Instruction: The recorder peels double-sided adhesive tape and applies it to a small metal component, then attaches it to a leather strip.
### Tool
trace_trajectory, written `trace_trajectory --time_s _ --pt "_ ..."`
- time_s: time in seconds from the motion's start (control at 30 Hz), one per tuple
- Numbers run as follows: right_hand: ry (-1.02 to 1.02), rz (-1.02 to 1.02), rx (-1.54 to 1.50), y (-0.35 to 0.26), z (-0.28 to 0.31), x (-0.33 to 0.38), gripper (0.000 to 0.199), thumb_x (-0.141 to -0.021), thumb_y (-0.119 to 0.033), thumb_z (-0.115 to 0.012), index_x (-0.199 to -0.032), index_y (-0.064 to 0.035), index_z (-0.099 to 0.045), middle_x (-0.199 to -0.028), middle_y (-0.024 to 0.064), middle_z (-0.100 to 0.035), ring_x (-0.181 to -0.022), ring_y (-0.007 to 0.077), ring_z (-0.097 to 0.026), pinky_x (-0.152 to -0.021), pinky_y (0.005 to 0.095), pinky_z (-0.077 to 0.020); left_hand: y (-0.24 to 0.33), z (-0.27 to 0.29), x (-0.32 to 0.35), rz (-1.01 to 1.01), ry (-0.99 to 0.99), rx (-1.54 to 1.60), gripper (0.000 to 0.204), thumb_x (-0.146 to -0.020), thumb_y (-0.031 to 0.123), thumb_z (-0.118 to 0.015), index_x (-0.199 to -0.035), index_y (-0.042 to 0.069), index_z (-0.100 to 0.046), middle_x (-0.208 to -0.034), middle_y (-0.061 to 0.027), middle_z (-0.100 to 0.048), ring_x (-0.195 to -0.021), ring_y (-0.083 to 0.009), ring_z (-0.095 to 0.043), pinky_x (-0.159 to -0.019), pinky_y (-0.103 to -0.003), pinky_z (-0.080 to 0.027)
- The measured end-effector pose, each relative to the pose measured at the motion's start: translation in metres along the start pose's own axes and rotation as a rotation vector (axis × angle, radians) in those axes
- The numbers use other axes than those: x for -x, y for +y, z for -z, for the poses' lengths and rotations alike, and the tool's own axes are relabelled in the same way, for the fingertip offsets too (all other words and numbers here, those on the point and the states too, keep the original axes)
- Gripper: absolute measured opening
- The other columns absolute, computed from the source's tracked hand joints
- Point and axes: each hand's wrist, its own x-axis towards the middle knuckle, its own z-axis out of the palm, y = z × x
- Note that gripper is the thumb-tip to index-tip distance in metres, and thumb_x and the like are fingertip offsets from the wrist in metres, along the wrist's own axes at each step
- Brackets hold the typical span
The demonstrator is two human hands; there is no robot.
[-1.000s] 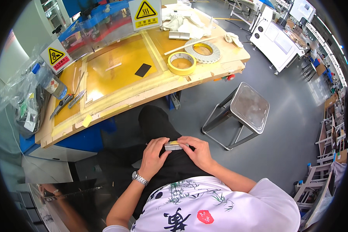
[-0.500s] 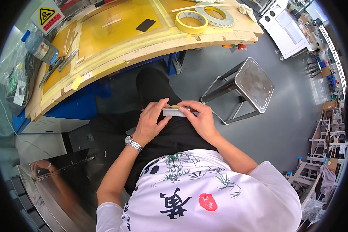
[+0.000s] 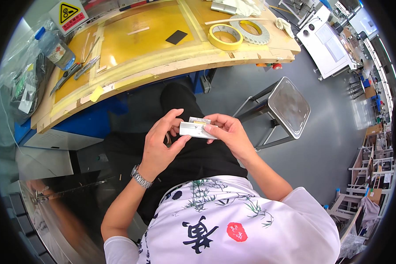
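Observation:
Over my lap I hold a small flat silver-white metal piece [image 3: 194, 128] with a pale label strip on its top edge. My left hand [image 3: 161, 141] grips its left end, thumb and fingers curled around it, a metal watch on that wrist. My right hand [image 3: 230, 131] pinches its right end with fingertips on top. The piece lies roughly level between both hands, above my black trousers.
A wooden workbench [image 3: 171, 66] with a yellow mat lies ahead, carrying a yellow tape roll [image 3: 225, 37], a white tape roll [image 3: 254, 30], a black square [image 3: 176, 37], pliers [image 3: 65, 77] and a water bottle [image 3: 53, 45]. A metal stool [image 3: 288, 107] stands at my right.
The view has tipped down and closer to my lap. Both hands stay on the metal piece, which is slightly raised and turned, with my left thumb now lifted off its top.

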Motion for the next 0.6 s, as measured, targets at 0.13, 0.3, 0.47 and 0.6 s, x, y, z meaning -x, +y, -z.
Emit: trace_trajectory --time_s 0.13,0.3,0.47,0.6 --pt "-0.066 -0.004 -0.020 -0.009 -0.005 -0.005 0.032 -0.109 -0.016 -0.081 -0.132 0.0038 -0.075 -0.120 0.0094 -0.080 -0.099 0.0123 -0.075 -0.082 0.0287 -0.0617 0.011 0.010 -0.004 0.039 0.031 0.077 0.071 -0.090 0.000 -0.090 -0.156 0.005 -0.064 -0.118 -0.0091 -0.080 -0.091 -0.0134 -0.072 -0.082 -0.030 -0.059" --pt "-0.092 0.056 -0.023 -0.024 -0.017 -0.006 0.029 -0.108 -0.016 -0.082 -0.129 0.0033 -0.075 -0.117 0.0097 -0.080 -0.095 0.0125 -0.074 -0.082 0.0286 -0.0622 0.026 0.025 -0.011 0.007 0.050 0.081 0.070 -0.092 -0.002 -0.088 -0.156 0.004 -0.063 -0.119 -0.0100 -0.080 -0.092 -0.0129 -0.073 -0.083 -0.029 -0.061" --pt "-0.085 0.083 -0.104 -0.028 -0.029 -0.013 0.029 -0.109 -0.017 -0.080 -0.128 0.0036 -0.074 -0.115 0.0114 -0.081 -0.091 0.0139 -0.077 -0.083 0.0301 -0.0646 0.030 0.026 -0.019 0.032 0.100 0.173 0.061 -0.096 -0.002 -0.086 -0.152 0.001 -0.063 -0.118 -0.0105 -0.080 -0.094 -0.0126 -0.074 -0.086 -0.030 -0.062" --pt "-0.074 0.074 -0.220 -0.030 -0.047 -0.024 0.029 -0.111 -0.018 -0.079 -0.129 0.0033 -0.072 -0.114 0.0111 -0.081 -0.090 0.0148 -0.078 -0.085 0.0305 -0.0653 0.032 0.021 -0.029 0.173 0.332 0.378 0.039 -0.106 0.002 -0.081 -0.141 0.000 -0.065 -0.110 -0.0052 -0.075 -0.101 -0.0110 -0.072 -0.087 -0.024 -0.058"
